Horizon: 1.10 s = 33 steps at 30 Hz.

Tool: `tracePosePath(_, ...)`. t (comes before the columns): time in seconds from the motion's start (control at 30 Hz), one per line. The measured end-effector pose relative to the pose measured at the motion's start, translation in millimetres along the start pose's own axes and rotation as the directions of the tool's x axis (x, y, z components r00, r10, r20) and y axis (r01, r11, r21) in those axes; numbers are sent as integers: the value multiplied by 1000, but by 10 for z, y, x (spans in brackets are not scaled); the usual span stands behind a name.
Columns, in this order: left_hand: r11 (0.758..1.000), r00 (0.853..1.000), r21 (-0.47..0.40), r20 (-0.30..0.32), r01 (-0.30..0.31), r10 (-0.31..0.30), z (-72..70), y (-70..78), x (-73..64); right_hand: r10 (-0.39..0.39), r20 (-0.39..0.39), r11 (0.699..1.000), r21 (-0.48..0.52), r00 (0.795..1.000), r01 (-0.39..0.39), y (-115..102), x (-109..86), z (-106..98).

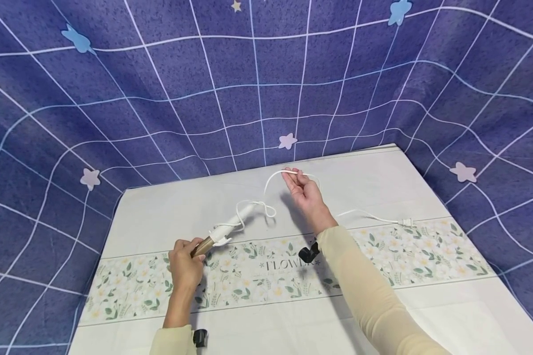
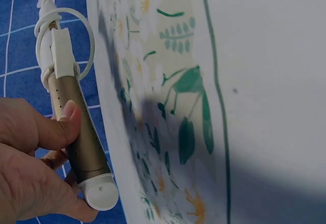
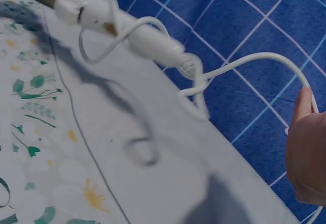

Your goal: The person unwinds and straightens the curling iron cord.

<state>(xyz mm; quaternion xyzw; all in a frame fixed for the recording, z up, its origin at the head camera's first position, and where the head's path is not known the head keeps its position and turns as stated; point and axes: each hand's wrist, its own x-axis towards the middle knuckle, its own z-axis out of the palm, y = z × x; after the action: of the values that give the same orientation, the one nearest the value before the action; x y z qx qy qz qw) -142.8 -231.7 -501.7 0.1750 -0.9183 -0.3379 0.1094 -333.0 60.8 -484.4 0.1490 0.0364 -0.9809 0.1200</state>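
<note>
Head view, left to right: left hand point(image 1: 185, 261) at the lower left of the curling iron point(image 1: 224, 229); black wrist device point(image 1: 200, 337) below it. Left wrist view confirms grip: thumb and fingers closed round the gold barrel point(image 2: 84, 137), close to its white end cap point(image 2: 100, 193). Iron tilted, handle end up and to the right, held above the floral table cover point(image 1: 244, 276); its shadow falls apart from it. Cord point(image 3: 254, 57) loops loosely round the white handle, then arcs over to the right hand point(image 1: 310, 197). Right grip: fingers fairly extended, fingertips and thumb closed to a light pinch on the cord; fingertips partly hidden in right wrist view. Second black device point(image 1: 309, 252) beside the right sleeve point(image 1: 368, 281). Far right: cord runs out to the white plug point(image 1: 406, 222), near the upper edge of the floral band. Blue gridded curtain point(image 1: 231, 118) behind.
</note>
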Motion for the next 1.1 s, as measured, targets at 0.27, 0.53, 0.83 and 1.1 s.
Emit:
tracePosePath(0.27,998,998,-1,-27,64,-64,-11,-58,21,1,-27,999,-45,1000,-2,-135,-70,22)
tracePosePath(0.53,982,988,-126,-43,141,-147,-67,-84,32,23,-93,968,-247,995,-45,-249,-127,-41)
tracePosePath(0.83,966,988,-227,-60,125,-142,-134,-103,68,13,-127,945,-323,992,-53,-350,-75,-107)
tracePosePath(1.1,988,999,-151,33,32,-28,-221,-237,45,19,-81,988,-154,997,-31,-441,-43,-88)
